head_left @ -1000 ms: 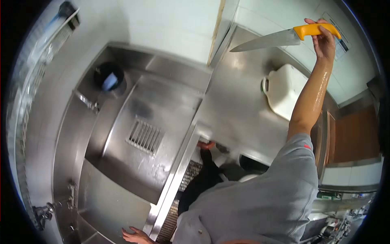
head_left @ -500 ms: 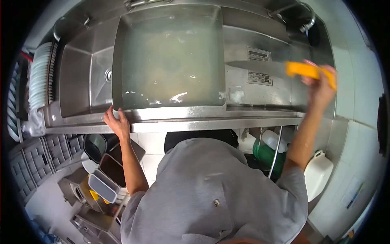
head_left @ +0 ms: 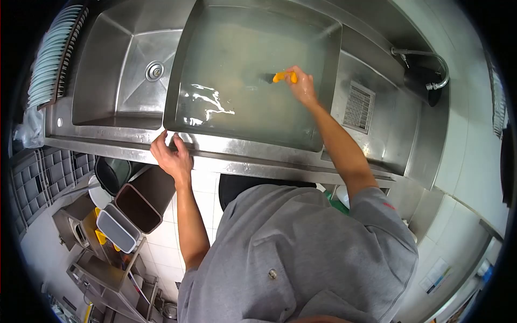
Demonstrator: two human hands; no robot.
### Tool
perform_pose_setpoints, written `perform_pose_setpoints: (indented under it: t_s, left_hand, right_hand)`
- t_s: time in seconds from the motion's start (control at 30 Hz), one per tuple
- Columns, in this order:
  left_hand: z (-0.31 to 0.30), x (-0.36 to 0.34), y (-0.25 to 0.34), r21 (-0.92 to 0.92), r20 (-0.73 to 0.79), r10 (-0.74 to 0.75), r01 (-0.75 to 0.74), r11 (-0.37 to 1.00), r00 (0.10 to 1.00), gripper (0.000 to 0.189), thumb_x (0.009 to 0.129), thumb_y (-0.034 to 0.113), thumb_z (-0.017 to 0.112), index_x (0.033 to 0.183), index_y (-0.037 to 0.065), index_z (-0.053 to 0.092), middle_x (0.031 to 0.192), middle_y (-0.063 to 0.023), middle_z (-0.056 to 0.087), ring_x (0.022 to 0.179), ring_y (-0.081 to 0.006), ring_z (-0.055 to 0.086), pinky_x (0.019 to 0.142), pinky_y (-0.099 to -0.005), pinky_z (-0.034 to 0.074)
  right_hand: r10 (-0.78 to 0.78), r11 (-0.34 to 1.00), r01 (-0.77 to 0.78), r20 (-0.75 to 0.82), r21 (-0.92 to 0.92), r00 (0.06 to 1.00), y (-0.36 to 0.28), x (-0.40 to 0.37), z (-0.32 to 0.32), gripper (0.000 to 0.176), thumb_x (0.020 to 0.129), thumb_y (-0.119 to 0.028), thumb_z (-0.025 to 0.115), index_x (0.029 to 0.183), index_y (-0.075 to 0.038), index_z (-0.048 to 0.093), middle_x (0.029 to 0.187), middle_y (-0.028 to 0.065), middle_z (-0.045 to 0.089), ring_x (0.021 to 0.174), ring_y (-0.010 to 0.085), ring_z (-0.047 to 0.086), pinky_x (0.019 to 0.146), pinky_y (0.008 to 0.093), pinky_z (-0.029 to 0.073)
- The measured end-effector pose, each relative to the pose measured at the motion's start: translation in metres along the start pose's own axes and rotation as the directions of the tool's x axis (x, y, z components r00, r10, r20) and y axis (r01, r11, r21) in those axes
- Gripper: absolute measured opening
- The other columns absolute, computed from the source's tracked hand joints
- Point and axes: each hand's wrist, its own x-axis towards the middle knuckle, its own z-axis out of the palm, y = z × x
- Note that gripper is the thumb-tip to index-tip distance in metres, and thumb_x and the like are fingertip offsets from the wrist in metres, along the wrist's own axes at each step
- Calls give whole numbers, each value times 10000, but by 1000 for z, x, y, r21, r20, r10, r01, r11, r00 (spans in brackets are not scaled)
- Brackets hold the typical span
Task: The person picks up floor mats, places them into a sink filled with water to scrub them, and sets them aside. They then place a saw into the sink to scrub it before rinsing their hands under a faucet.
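My right hand [head_left: 302,87] is closed around the orange handle of a knife [head_left: 279,77]. The knife dips into the cloudy water of a large, deep metal basin [head_left: 171,102], and most of its blade is hidden below the surface. At the basin's near left corner, my left hand [head_left: 172,156] rests on the steel front edge of the sink counter [head_left: 258,161]. Its fingers are apart and hold nothing.
Left of the basin is a steel sink [head_left: 121,102] with a drain, and beyond it a rack of stacked plates [head_left: 56,54]. A tap [head_left: 431,54] curves over the right side near a slotted grate [head_left: 359,107]. Bins [head_left: 139,207] stand below on the left.
My right hand has brought the knife from above the right-hand counter leftward into the basin's water. My left hand stays at the front edge. The view has turned and shifted.
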Motion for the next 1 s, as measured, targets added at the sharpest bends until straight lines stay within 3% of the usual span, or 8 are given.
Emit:
perform_pose_setpoints:
  t_s: [0.3,0.53,0.63,0.7,0.73,0.8,0.93,1.0]
  left_hand:
    - [2,2,2,-10,27,-81,82,997,996,219,779,76,616,968,-25,571,912,-134,554,874,-286,506,774,-375,408]
    - [4,3,3,18,24,-105,105,994,994,224,788,93,619,973,-24,571,905,-139,551,849,-278,519,757,-369,418]
    - [4,-2,1,29,10,-86,86,996,996,236,795,115,623,985,-16,575,898,-135,550,827,-266,525,741,-361,426]
    - [3,1,2,59,25,-103,101,993,994,231,801,122,620,979,-18,576,900,-134,549,826,-268,529,738,-361,428]
    - [4,2,5,11,23,-131,131,991,991,220,780,81,624,961,-29,567,893,-141,543,848,-285,521,746,-371,420]
    - [4,2,0,15,16,-115,115,993,993,218,780,81,625,959,-30,569,892,-140,543,841,-282,521,741,-369,421]
    - [5,0,2,25,9,-94,94,995,995,218,776,75,628,960,-30,574,884,-133,540,805,-268,516,728,-363,425]
    - [4,2,3,13,8,-92,92,996,996,219,776,74,628,963,-26,576,885,-130,537,792,-258,514,723,-357,426]
  right_hand:
    - [-167,986,168,32,-2,985,30,4,31,143,791,-108,583,915,-43,554,826,175,611,724,376,582,645,414,464]
    - [-113,990,111,-21,-82,993,21,-13,50,97,801,-108,562,865,-35,558,819,191,599,743,388,580,659,446,460]
    - [37,993,-42,-48,-107,998,26,-20,49,128,816,-143,555,876,-39,600,876,164,628,743,371,597,681,410,483]
    - [325,946,-324,-94,33,941,36,-26,47,156,821,-165,560,896,-39,614,921,171,629,788,341,613,705,419,484]
    - [324,946,-322,-97,36,941,41,-31,45,156,821,-165,560,896,-39,614,921,171,629,788,341,613,705,419,484]
    - [80,983,-76,19,-166,997,42,-51,34,189,822,-172,548,935,-40,623,946,179,626,836,342,614,740,431,484]
    - [144,909,3,318,-418,937,9,-48,26,219,802,-132,535,981,-22,597,959,206,610,806,368,616,735,451,494]
    - [281,847,75,562,-527,778,3,-42,28,230,799,-110,528,1002,-30,599,1012,195,601,825,356,623,747,449,501]
